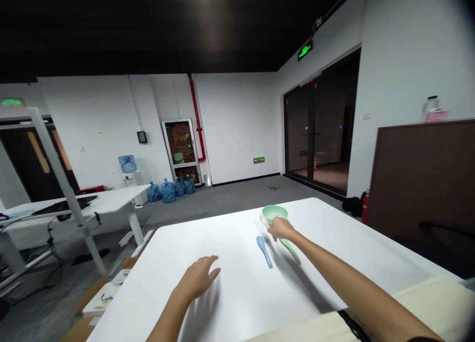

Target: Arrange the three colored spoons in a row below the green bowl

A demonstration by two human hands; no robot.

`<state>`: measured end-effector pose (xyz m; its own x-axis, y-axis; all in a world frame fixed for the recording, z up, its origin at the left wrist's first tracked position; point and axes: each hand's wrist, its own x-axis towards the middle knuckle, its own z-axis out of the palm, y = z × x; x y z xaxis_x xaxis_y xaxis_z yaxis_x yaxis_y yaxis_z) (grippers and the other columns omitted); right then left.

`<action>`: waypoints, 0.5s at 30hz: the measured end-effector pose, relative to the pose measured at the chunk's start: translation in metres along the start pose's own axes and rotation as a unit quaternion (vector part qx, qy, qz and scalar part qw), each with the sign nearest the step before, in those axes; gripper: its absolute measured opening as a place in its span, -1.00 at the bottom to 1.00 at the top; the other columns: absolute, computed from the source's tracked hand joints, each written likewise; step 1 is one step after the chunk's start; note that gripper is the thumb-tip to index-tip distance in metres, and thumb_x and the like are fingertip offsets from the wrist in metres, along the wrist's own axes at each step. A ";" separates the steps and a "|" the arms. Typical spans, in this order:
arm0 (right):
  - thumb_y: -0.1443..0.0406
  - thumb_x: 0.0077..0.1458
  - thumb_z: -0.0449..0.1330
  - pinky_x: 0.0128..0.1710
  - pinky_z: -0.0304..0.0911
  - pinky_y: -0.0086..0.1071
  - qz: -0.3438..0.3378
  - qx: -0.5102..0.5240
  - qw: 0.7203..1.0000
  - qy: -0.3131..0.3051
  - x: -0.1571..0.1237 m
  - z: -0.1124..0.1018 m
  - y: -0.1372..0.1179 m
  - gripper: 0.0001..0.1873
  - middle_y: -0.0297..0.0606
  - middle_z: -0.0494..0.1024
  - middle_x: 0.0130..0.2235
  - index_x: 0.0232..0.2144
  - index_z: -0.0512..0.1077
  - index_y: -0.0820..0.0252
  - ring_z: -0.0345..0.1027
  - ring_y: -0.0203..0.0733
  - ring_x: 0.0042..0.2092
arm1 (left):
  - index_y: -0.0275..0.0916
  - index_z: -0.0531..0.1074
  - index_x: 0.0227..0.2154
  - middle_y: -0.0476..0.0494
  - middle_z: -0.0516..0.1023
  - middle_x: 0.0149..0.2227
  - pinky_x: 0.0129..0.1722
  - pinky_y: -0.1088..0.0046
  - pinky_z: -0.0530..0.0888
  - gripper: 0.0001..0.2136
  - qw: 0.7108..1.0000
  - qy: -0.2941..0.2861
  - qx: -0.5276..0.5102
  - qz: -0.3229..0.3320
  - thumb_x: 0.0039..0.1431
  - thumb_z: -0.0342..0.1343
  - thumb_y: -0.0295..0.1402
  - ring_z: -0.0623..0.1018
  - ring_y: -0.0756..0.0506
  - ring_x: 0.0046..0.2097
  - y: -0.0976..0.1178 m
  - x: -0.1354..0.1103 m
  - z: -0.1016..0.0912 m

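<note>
View: head camera, looking forward and down
Left hand (198,278): fingers are kept spread, nothing is held, and it is placed just above the white table (241,295), at lower centre
Right hand (281,229): fingers are curled closed on a green handle (292,251), right of centre
Pale green bowl (275,214): is seen just beyond the right hand; whether it is joined to the handle cannot be told
Blue spoon (264,250): is laid on the table, between both hands, just beside the right hand
Background: blue water jugs (166,191) are placed on the floor near a water dispenser (128,171), at left of centre
</note>
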<state>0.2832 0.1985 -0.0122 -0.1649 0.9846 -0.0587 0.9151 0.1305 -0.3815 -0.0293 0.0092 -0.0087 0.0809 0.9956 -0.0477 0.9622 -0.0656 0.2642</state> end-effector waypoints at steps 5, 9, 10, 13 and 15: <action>0.30 -0.08 0.22 -0.37 0.22 -0.40 0.024 0.005 1.000 -0.006 -0.010 0.029 0.006 -0.85 -0.09 0.58 -0.40 -0.57 0.51 0.30 0.48 -0.09 -0.29 | -0.14 0.28 0.22 -0.19 0.40 0.22 0.17 0.21 0.31 -0.49 1.000 -0.001 0.004 0.001 0.28 -0.12 -0.07 0.37 -0.23 0.23 -0.001 -0.001 0.000; 0.29 -0.07 0.22 -0.37 0.22 -0.39 0.046 -0.004 0.999 0.010 -0.011 0.052 0.015 -0.80 -0.07 0.60 -0.21 -0.34 0.52 0.26 0.50 -0.04 -0.19 | -0.15 0.29 0.22 -0.19 0.41 0.21 0.17 0.21 0.31 -0.49 1.000 0.002 -0.002 0.006 0.28 -0.12 -0.07 0.38 -0.23 0.22 -0.003 -0.001 0.003; 0.30 -0.07 0.22 -0.36 0.22 -0.39 0.049 -0.004 0.999 0.010 -0.010 0.057 0.017 -0.77 -0.06 0.60 -0.18 -0.29 0.51 0.26 0.50 -0.03 -0.18 | -0.14 0.29 0.22 -0.19 0.41 0.21 0.17 0.21 0.31 -0.49 1.000 0.004 -0.004 0.007 0.27 -0.12 -0.07 0.38 -0.22 0.22 -0.003 -0.001 0.003; 0.30 -0.07 0.22 -0.34 0.22 -0.37 0.051 -0.006 0.998 0.019 -0.010 0.067 0.021 -0.69 -0.01 0.58 -0.11 -0.21 0.50 0.27 0.50 0.01 -0.13 | -0.12 0.29 0.22 -0.17 0.42 0.21 0.16 0.22 0.32 -0.49 1.000 0.008 -0.008 0.007 0.27 -0.11 -0.06 0.38 -0.22 0.22 -0.004 0.000 0.004; 0.31 -0.08 0.23 -0.34 0.22 -0.36 0.047 -0.008 0.999 0.020 -0.010 0.070 0.022 -0.68 0.02 0.58 -0.08 -0.20 0.50 0.28 0.50 0.03 -0.11 | -0.11 0.29 0.21 -0.16 0.42 0.21 0.16 0.23 0.31 -0.49 1.000 0.010 -0.008 0.008 0.27 -0.11 -0.06 0.39 -0.22 0.22 -0.004 0.000 0.004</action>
<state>0.2791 0.1831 -0.0847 -0.0636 0.9964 -0.0562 0.9317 0.0391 -0.3611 -0.0325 0.0090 -0.0141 0.0905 0.9956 -0.0243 0.9567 -0.0801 0.2799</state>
